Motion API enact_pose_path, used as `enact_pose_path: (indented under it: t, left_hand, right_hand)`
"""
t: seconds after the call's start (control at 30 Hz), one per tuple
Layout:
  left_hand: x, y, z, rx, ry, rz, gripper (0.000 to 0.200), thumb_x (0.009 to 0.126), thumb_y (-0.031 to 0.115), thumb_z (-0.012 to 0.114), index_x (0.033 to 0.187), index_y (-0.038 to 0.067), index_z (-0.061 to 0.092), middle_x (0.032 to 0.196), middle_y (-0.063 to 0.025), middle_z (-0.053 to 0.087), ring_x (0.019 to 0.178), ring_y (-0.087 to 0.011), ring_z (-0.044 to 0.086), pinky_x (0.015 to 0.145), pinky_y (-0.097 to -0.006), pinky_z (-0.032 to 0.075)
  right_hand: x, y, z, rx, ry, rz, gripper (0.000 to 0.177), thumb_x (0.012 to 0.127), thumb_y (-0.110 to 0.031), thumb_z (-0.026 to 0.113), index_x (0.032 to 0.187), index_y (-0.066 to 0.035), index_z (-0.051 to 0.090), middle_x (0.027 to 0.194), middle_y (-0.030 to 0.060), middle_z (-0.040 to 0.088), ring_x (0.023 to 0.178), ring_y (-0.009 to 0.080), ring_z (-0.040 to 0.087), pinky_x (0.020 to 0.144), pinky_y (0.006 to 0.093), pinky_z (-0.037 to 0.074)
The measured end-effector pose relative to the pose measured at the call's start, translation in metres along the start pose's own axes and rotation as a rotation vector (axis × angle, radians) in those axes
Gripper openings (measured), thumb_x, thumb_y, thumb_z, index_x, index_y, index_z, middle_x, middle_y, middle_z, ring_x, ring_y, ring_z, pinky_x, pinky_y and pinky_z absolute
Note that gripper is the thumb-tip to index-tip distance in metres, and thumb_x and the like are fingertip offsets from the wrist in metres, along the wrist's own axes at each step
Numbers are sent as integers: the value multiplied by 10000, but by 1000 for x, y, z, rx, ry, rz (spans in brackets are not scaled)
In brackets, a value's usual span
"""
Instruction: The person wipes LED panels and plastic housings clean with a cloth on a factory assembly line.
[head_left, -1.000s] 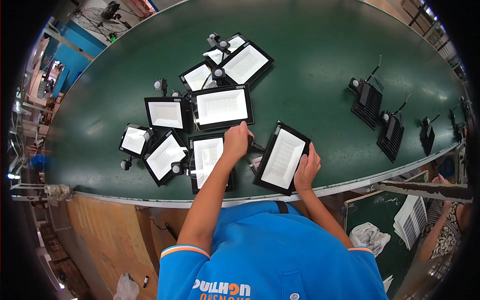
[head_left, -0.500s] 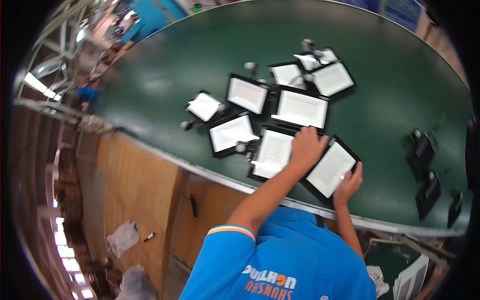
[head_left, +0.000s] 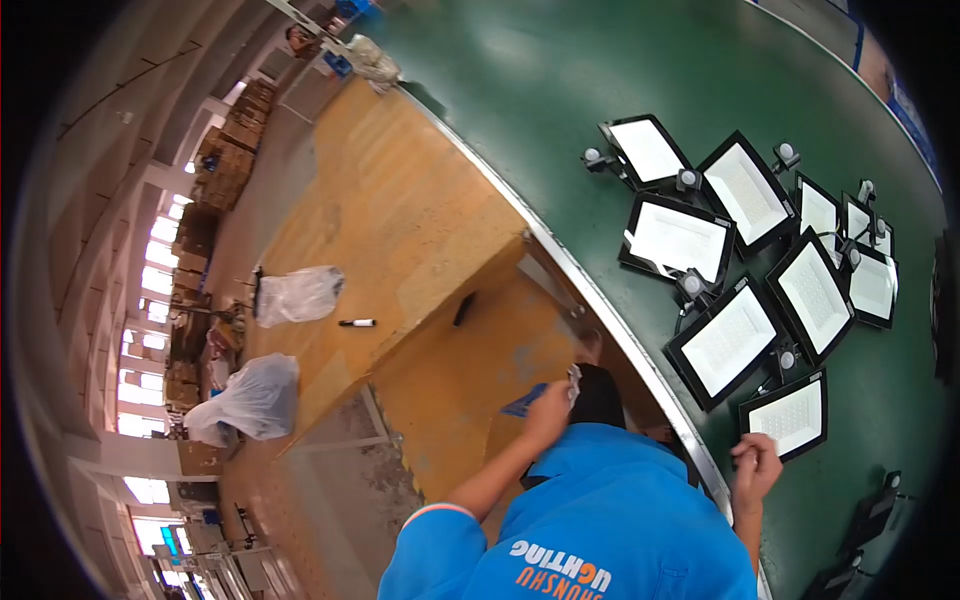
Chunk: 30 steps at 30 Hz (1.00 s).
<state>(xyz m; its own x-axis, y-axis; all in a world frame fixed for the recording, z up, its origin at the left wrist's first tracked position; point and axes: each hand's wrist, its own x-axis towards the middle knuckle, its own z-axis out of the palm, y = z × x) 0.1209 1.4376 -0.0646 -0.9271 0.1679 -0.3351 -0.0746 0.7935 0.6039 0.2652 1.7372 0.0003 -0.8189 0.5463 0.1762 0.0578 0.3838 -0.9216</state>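
My left hand [head_left: 548, 415] is closed around a blue item [head_left: 524, 401], with a small shiny piece by its fingertips, beside the dark trousers. My right hand [head_left: 757, 468] is at the table's near edge, fingers curled, close to the lower left corner of a floodlight [head_left: 787, 418] with a white face and black frame. What those fingers hold, if anything, is too small to tell. Several more floodlights lie face up in a cluster, among them one with a white strip across it [head_left: 678, 238]. Small round-headed sensors [head_left: 692, 285] stick out beside some of them.
The green table [head_left: 520, 110] has a pale metal edge. Dark finned lamps [head_left: 875, 510] stand at the lower right. To the left is a wooden surface [head_left: 440, 200] with a marker [head_left: 357, 323] and a clear plastic bag [head_left: 300, 295]. Another bag [head_left: 255, 397] lies beyond.
The view has swung left. My left hand has left the floodlights and moved off the table, now with the blue item. My right hand has let go of the floodlight's side and is curled.
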Motion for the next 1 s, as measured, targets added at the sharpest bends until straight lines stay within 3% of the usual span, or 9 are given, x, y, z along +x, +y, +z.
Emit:
enact_pose_path:
  t: [0.07, 0.23, 0.37, 0.5, 0.57, 0.6, 0.83, 0.87, 1.0]
  left_hand:
    - [-5, -136, 34, 56, 142, -150, 373, 773, 130, 521, 1125, 5, 536, 1057, -251, 575, 987, -391, 552, 850, -436, 437]
    - [-26, -239, 28, 323, -37, -827, 518, 792, 328, 583, 1181, 2, 482, 1179, -225, 526, 1059, -361, 526, 885, -441, 430]
    - [-13, -293, 49, 173, 210, -991, 754, 820, 549, 475, 1303, -23, 377, 1311, -243, 415, 1243, -356, 374, 1010, -411, 322]
    - [-7, -429, 77, 42, -8, -946, 784, 822, 625, 366, 1211, -46, 481, 1240, -271, 470, 1188, -379, 426, 986, -404, 341]
    - [31, -351, 55, -9, -100, -960, 812, 822, 651, 329, 1181, -53, 515, 1217, -281, 489, 1170, -387, 443, 978, -402, 348]
    - [43, -293, 39, 186, -71, -1108, 754, 755, 617, 489, 1139, -28, 566, 1231, -265, 486, 1155, -370, 457, 972, -413, 350]
    - [100, -272, 83, 66, -69, -834, 540, 768, 478, 481, 910, -15, 649, 830, -233, 642, 843, -379, 621, 785, -427, 473]
    - [124, -222, 73, 29, -205, -866, 552, 794, 491, 458, 940, -5, 651, 919, -235, 637, 888, -378, 614, 790, -428, 466]
    - [183, -249, 117, -6, -330, -270, 592, 889, 479, 289, 1072, 5, 591, 1032, -238, 605, 972, -398, 570, 866, -420, 425]
  right_hand:
    - [23, -13, 5, -106, -165, -259, 154, 697, 73, 444, 740, -8, 567, 639, 93, 547, 546, 163, 516, 492, 275, 392]
    - [38, 16, -10, -158, 35, -135, 162, 685, 79, 392, 727, 21, 537, 621, 78, 477, 540, 147, 435, 489, 250, 339]
    - [54, 12, -17, -254, 195, -147, 127, 734, 44, 392, 710, 21, 514, 625, 67, 445, 563, 136, 405, 513, 243, 304]
    - [71, 14, -5, -352, 242, -99, 127, 741, 44, 387, 709, 14, 507, 621, 62, 441, 560, 138, 402, 515, 254, 298]
    - [81, 17, 1, -452, 179, -92, 115, 746, 37, 393, 714, 11, 500, 622, 59, 444, 552, 139, 402, 505, 262, 285]
    - [85, 18, 4, -482, 167, -45, 115, 755, 28, 385, 704, 2, 485, 626, 51, 436, 573, 135, 393, 528, 263, 286]
    - [80, 56, 20, -210, 397, 125, 163, 909, -46, 358, 776, -30, 451, 702, 10, 378, 600, 64, 333, 533, 194, 247]
    - [82, 57, 23, -195, 395, 123, 163, 909, -46, 358, 776, -30, 451, 702, 10, 378, 600, 64, 333, 533, 194, 247]
    - [74, 58, 35, -159, 445, 121, 148, 912, -55, 372, 802, -35, 469, 694, 7, 376, 591, 60, 332, 526, 191, 246]
